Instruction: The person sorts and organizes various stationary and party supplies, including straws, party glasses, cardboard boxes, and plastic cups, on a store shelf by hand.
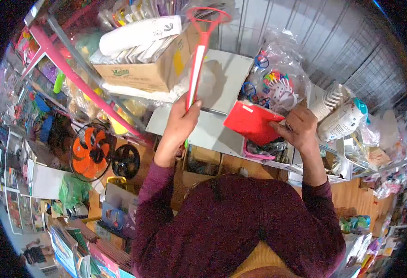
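My left hand (183, 121) is closed around the lower end of a red and white stick (197, 69), which stands nearly upright with a red ring at its top. On the right, my right hand (300, 126) grips the upper right edge of a red box flap (251, 123). Behind the flap, a box holds blue-rimmed items (250, 90) and a clear plastic bag (284, 88) with colourful pieces. A pink tray (259, 156) with dark wrapped items shows below the flap.
A cardboard box (134, 78) with a white roll (141, 34) stands at the upper left. Stacked cups (335, 102) lie at the right. An orange fan (91, 153) is on the lower left, beyond a pink metal bar (80, 85). Books (80, 250) stand bottom left.
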`<state>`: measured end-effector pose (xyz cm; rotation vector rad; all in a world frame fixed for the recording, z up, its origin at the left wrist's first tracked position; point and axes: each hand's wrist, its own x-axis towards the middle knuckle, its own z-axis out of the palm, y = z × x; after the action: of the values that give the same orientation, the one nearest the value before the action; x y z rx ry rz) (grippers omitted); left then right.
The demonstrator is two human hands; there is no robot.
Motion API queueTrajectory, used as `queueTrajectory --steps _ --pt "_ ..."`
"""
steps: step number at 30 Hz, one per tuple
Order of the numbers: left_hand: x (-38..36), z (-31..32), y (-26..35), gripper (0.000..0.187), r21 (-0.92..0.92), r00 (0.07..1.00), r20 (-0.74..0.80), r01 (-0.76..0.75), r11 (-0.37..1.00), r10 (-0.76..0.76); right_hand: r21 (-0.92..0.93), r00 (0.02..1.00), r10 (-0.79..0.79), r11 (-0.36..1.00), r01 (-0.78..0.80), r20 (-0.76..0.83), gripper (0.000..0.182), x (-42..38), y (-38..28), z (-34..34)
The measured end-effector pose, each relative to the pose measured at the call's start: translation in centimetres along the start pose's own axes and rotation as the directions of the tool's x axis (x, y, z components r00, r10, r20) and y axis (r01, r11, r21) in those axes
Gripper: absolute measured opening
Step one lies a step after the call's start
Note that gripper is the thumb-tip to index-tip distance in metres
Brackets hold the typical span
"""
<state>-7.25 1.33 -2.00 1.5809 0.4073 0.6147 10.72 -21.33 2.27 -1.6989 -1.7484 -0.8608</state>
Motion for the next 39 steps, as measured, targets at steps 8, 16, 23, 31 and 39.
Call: queueTrajectory --steps 8,16,23,31,39 --pt "11.1 4.2 -6.6 0.016 0.636 0.979 0.118 -0.204 0.745 0.167 -0.055 0.995 0.045 0.998 -0.041 0.085 0.034 -1.5 0.8 -2.5" --pt "13.2 5.8 -6.1 0.023 0.967 0.995 0.062 -0.080 0.240 0.078 0.044 0.998 0.057 0.997 -0.058 0.030 0.036 -1.7 0.8 -2.2" --pt "13.7 6.4 -6.9 0.031 0.964 0.995 -0.087 0.069 0.258 0.058 0.034 0.997 0.049 0.998 -0.051 0.064 0.037 -1.8 0.9 -2.2" --pt "11.7 7.8 -5.4 0.037 0.988 0.994 -0.034 0.018 0.153 0.104 0.057 0.998 0.036 0.998 -0.039 0.051 0.036 -1.7 0.9 -2.3" --pt "10.7 8.0 -6.4 0.041 0.990 0.979 0.010 -0.038 0.134 0.203 0.067 0.996 0.062 0.996 -0.066 0.065 0.037 -1.7 0.8 -2.3"
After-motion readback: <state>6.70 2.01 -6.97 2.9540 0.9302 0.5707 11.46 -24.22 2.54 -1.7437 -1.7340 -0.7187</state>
